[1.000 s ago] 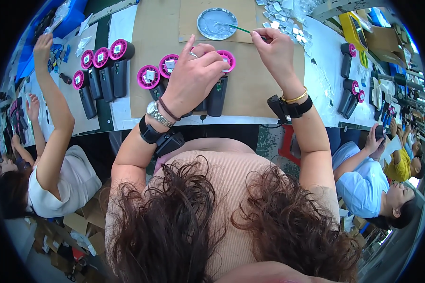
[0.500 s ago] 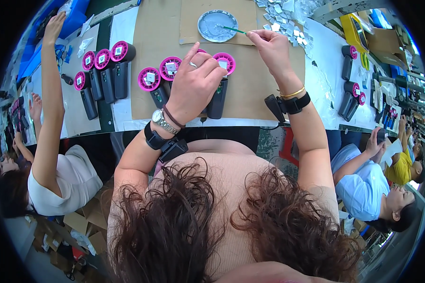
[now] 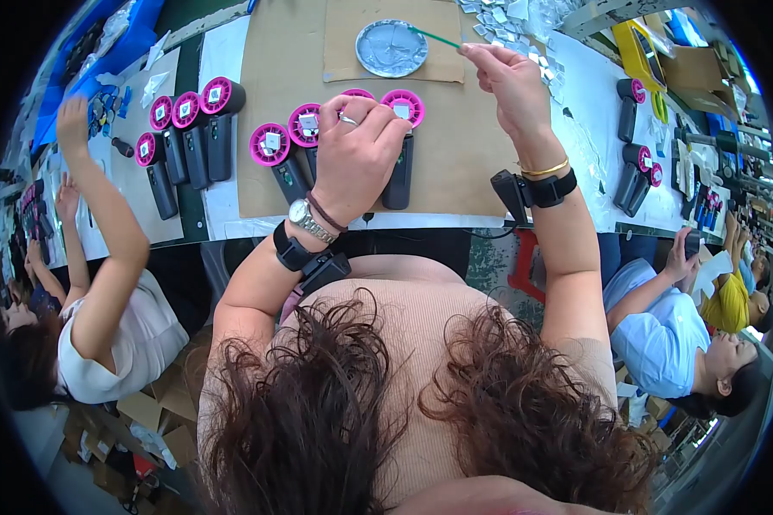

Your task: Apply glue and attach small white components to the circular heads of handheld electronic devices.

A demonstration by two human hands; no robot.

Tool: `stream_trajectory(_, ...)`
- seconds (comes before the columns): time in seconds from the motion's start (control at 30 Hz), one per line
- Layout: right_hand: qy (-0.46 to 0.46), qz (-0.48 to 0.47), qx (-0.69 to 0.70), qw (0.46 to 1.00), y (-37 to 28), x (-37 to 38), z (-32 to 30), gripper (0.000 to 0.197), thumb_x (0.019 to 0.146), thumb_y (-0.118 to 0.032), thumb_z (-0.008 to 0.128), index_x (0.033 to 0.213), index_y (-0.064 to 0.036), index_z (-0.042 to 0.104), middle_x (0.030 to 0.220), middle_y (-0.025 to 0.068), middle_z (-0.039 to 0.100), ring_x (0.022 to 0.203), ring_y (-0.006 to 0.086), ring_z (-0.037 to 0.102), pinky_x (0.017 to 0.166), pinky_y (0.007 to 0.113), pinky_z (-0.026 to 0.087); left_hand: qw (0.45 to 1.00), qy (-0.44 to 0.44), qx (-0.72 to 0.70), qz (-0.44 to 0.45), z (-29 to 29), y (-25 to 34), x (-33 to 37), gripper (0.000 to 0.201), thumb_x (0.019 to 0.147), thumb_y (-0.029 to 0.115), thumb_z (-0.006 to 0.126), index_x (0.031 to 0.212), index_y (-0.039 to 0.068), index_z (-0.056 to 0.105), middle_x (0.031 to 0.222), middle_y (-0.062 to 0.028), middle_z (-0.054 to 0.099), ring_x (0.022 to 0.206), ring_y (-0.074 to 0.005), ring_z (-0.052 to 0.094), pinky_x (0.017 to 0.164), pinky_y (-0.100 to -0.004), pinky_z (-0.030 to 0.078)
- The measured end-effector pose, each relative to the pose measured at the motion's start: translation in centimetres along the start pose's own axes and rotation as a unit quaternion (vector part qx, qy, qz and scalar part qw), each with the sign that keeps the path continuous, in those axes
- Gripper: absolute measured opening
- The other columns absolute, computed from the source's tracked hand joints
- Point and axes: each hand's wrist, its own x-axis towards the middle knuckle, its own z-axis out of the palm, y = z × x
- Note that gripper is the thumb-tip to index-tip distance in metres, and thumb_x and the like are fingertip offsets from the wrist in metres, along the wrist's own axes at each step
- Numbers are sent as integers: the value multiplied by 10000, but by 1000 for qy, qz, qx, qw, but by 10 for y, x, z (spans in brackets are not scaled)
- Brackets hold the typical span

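Green stick (image 3: pixel 435 37) is pinched in the right hand (image 3: pixel 511 81), its tip at the dish (image 3: pixel 392 75) on that hand's left; an overloaded tip could drip paste (image 3: pixel 388 53). Left hand (image 3: pixel 361 159) is curled over pink-headed units (image 3: pixel 399 165), grip undeterminable; wrist contact could shift them.

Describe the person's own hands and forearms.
The left hand wears a silver-coloured ring, a silver-coloured watch, a dark band and a black strap with a black module. The right hand has a gold-coloured bangle at the wrist, then a second black strap with a boxy black module. Both are ungloved, with bare forearms.
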Motion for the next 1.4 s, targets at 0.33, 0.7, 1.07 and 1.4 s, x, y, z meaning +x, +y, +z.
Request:
stream_trajectory(0.33,0,-27,-21,999,2,-5,-7,228,1010,-234,829,1117,-34,858,754,-88,589,670,28,438,615,226,344,1000,22,9,18,2,-4,-8,163,897,148,784,1060,135,786,1099,4,725,1096,-202,668,1003,-428,458)
stream_trajectory(0.7,-27,30,90,995,-15,-5,-15,225,1039,-195,793,1140,-1,843,764,-82,568,677,44,434,624,228,350,1000,22,-16,1,-3,-7,-17,223,913,148,820,1135,141,814,1115,-6,721,1115,-220,656,993,-419,445)
stream_trajectory(1.07,-42,8,98,994,-39,-59,-29,229,1059,-153,756,1175,34,818,816,-49,602,694,56,433,645,232,359,999,25,-20,-17,-3,-12,-24,245,923,154,851,1167,150,838,1047,-7,726,1024,-202,666,969,-408,402)
stream_trajectory(1.4,3,-160,-194,968,-33,-123,-12,108,988,-27,809,1087,15,816,847,-18,660,712,47,508,637,222,375,999,38,-10,-17,-1,-14,-28,191,932,155,844,1123,151,834,1005,6,719,982,-190,663,956,-403,384)
